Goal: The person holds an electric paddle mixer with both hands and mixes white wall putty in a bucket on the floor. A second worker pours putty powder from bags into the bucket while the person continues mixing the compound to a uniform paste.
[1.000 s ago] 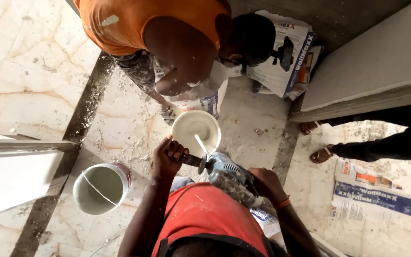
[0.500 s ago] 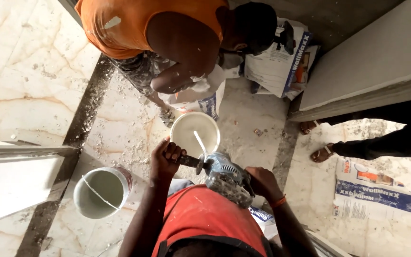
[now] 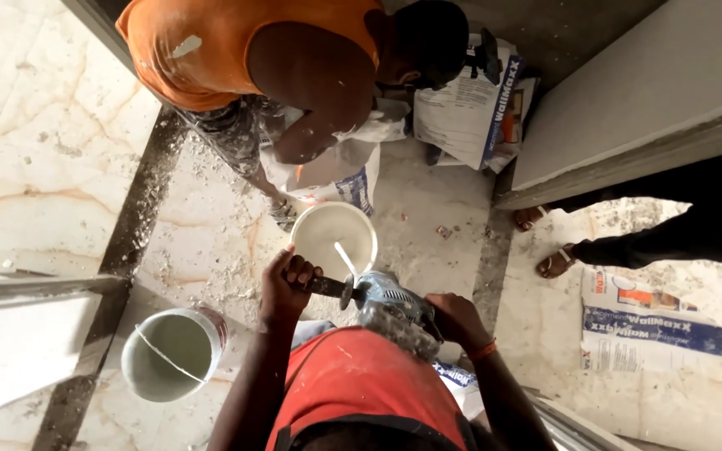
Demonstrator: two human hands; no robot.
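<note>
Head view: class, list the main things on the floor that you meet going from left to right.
Grey bucket → left hand → white bucket of mix → power mixer → right hand → sandalled foot → flat printed bag.

Bright daylight, soft & even, no hard shadows where I work. Marble floor (image 3: 35, 125) at left nearly blown out, veins washed pale. White mix in the bucket (image 3: 333, 238) glares a bit, surface detail lost. Dark spots: under the grey slab (image 3: 628, 92) at upper right, and the co-worker's head in shade, no detail there. My left hand (image 3: 287, 288) & right hand (image 3: 455, 317) on the mixer drill (image 3: 390, 305) lit evenly, fairly sharp. My red shirt at bottom edge soft, too close to focus. Wide-angle bend toward the edges; overall compression blur on fine grit.
</note>
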